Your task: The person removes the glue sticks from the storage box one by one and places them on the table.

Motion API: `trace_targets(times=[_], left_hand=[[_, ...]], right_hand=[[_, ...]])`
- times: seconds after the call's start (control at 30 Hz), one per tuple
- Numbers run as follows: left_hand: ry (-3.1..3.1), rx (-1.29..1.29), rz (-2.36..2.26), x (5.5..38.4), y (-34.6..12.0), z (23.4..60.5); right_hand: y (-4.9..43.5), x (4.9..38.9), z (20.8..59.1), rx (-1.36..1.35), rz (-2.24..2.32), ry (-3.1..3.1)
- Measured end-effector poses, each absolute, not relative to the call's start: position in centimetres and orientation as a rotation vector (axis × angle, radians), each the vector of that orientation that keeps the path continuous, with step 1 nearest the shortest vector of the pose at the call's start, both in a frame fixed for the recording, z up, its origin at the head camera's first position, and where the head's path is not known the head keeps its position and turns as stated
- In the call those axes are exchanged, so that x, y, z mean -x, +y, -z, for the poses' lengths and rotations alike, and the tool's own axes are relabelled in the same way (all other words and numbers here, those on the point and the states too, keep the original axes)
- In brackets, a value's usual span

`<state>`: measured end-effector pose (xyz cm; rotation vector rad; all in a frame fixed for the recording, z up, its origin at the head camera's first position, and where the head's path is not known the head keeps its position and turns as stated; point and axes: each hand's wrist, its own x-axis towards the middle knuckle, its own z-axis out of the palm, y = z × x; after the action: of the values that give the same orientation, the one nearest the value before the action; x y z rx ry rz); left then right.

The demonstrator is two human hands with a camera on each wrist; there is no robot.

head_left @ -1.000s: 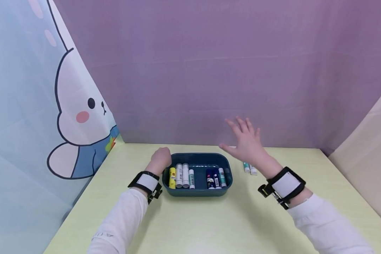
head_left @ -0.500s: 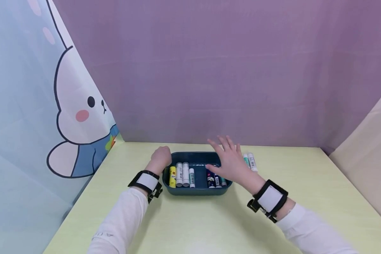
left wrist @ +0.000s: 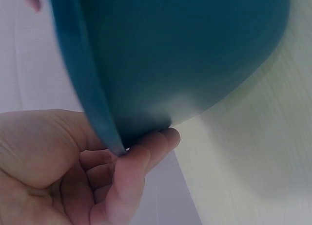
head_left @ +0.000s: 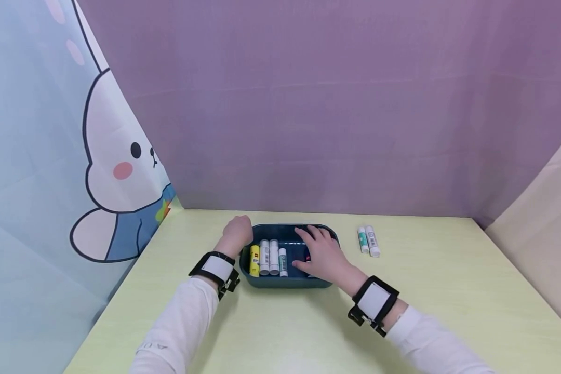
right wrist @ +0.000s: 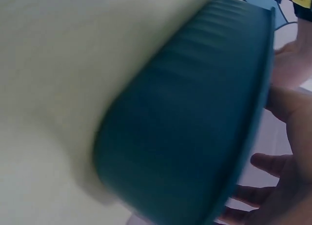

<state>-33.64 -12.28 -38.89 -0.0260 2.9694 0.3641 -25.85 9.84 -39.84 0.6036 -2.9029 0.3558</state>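
Observation:
A dark teal plastic box (head_left: 287, 282) stands on the table with several glue sticks in it. My left hand (head_left: 237, 232) pinches its left rim; in the left wrist view, the thumb lies over the edge and fingers curl underneath. Inside at the left are a yellow glue stick (head_left: 254, 261), two larger white glue sticks (head_left: 264, 258) and a smaller white-and-green one (head_left: 282, 263). My right hand (head_left: 326, 258) is over the box's right end, fingers spread, hiding most of a dark blue glue stick (head_left: 307, 255) and whatever lies beside it.
To the right of the box, a green-and-white glue stick (head_left: 363, 240) and a white one (head_left: 372, 241) lie side by side on the pale yellow-green table (head_left: 280, 332). A purple cloth (head_left: 280, 114) hangs behind the table's far edge, with a printed cloth (head_left: 32, 208) at the left.
My right hand has come left and down from above the loose glue sticks to the box's right end, uncovering those two sticks. My left hand has stayed on the rim.

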Motion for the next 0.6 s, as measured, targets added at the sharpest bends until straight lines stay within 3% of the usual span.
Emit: trace_targets(times=[0.6], left_hand=[[2.980, 0.044, -0.364, 33.8, -12.0, 39.1]], right_hand=[[9.1, 26.5, 41.4, -0.455, -0.264, -3.066]])
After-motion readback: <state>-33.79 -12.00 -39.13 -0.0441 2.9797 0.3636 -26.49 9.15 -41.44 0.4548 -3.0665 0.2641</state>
